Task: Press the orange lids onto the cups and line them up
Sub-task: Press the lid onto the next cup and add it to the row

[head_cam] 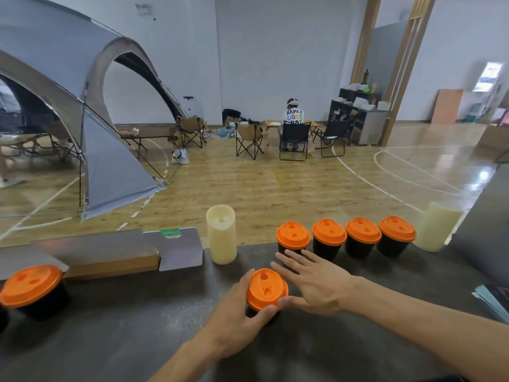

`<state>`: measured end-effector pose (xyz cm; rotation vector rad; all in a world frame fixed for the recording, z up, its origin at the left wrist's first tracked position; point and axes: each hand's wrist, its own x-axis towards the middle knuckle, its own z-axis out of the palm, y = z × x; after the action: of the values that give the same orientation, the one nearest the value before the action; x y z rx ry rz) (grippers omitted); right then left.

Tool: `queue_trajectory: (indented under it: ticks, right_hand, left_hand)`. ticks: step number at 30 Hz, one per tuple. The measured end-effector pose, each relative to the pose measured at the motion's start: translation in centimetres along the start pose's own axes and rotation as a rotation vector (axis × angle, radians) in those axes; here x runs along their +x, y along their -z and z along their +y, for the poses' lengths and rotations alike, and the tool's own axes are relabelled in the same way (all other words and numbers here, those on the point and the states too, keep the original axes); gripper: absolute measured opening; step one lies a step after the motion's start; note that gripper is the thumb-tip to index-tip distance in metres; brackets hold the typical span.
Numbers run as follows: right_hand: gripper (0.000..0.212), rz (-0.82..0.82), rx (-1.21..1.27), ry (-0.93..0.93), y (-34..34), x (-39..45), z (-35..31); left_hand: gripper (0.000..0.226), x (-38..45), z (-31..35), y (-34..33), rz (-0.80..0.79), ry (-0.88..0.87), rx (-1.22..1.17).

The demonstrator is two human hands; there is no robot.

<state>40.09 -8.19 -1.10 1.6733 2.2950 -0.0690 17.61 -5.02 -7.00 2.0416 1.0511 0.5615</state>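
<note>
On the dark table (132, 343) a black cup with an orange lid (265, 288) stands in the middle. My left hand (234, 321) grips it from the left and front, thumb and fingers curled round the lid's rim. To its right my right hand (316, 285) lies flat with straight, spread fingers, its thumb touching the lid's edge. Several lidded cups stand side by side along the far edge, from the leftmost cup (293, 237) to the rightmost cup (397, 234). One more lidded cup (30, 289) stands alone at the far left.
A tall cream candle (221, 234) stands left of the row and a second candle (435, 230) at its right end. Flat cardboard packaging (110, 255) lies along the back left edge. Papers (493, 299) lie at the right edge. Beyond are a tent, chairs and a seated person.
</note>
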Motion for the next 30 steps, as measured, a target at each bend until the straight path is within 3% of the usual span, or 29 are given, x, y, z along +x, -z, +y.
queue_trajectory:
  ticks: [4, 9, 14, 18, 20, 24, 30]
  right_hand:
    - [0.096, 0.001, 0.013, 0.006, -0.4, 0.0, -0.1]
    - [0.094, 0.003, 0.071, 0.021, -0.9, 0.2, -0.3]
    - [0.093, -0.028, 0.15, 0.018, -1.3, 0.4, 0.0]
    - [0.095, -0.058, 0.183, 0.033, -1.1, 0.6, 0.1]
    - [0.094, -0.077, 0.205, 0.04, -0.9, 0.6, 0.0]
    - [0.094, -0.116, 0.213, 0.042, -0.7, 0.5, -0.1]
    - [0.096, -0.129, 0.22, 0.034, -0.4, 0.6, -0.1]
  left_hand:
    - [0.118, 0.2, 1.2, -1.9, -0.005, 0.172, -0.3]
    - [0.104, 0.0, 1.4, -2.3, 0.011, 0.29, -0.511]
    - [0.082, 0.1, 1.2, -2.4, 0.069, 0.314, -0.438]
    - [0.028, 0.0, 0.3, -0.6, 0.077, 0.248, -0.359]
    - [0.015, 0.5, 0.1, 0.6, 0.064, 0.21, -0.324]
    - [0.011, 2.6, -0.4, 2.6, -0.021, 0.193, -0.151]
    - [0.032, 7.5, 0.6, 5.1, -0.296, 0.322, -0.042]
